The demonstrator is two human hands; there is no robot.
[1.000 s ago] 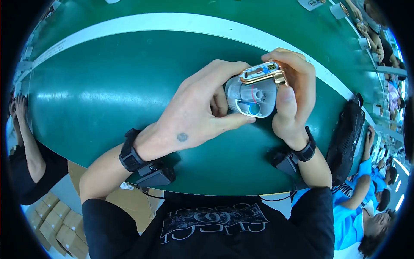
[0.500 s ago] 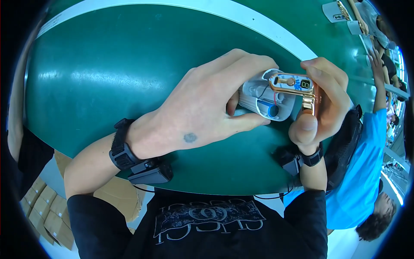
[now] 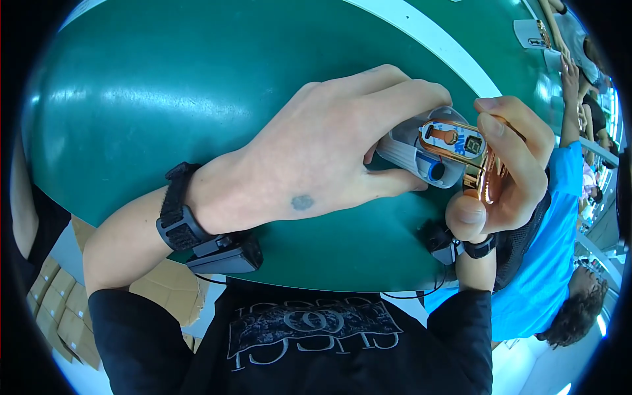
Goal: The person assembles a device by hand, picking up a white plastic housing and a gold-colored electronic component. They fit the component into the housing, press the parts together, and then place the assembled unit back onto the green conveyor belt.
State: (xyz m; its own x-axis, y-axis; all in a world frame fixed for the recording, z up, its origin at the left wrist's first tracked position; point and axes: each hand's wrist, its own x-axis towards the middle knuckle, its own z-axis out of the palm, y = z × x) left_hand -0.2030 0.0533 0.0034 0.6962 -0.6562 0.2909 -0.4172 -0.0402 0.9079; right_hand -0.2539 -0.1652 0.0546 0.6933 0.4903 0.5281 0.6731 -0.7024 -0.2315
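My left hand (image 3: 329, 145) is wrapped round a pale grey-white plastic housing (image 3: 403, 150), fingers over its far side and thumb along its near side. The housing's open end points right, and a blue cylindrical cell (image 3: 435, 171) shows inside. My right hand (image 3: 517, 168) pinches a shiny copper-gold cap (image 3: 488, 176) between thumb and fingers. An oval gold-rimmed board (image 3: 451, 138) with a small dark display is on the cap, facing up. The board overlaps the housing's open end; whether cap and housing touch cannot be made out.
A green table (image 3: 164, 138) lies under my hands, with a white curved strip (image 3: 454, 43) beyond. Far right are other white housings (image 3: 528, 34) near other people's arms. A person in a blue shirt (image 3: 530, 263) sits close on my right. Cardboard boxes (image 3: 62, 309) stand low left.
The cap and board have tilted in my right hand, and the board now lies further across the housing's opening. Both hands appear slightly further right, and the whole view has shifted.
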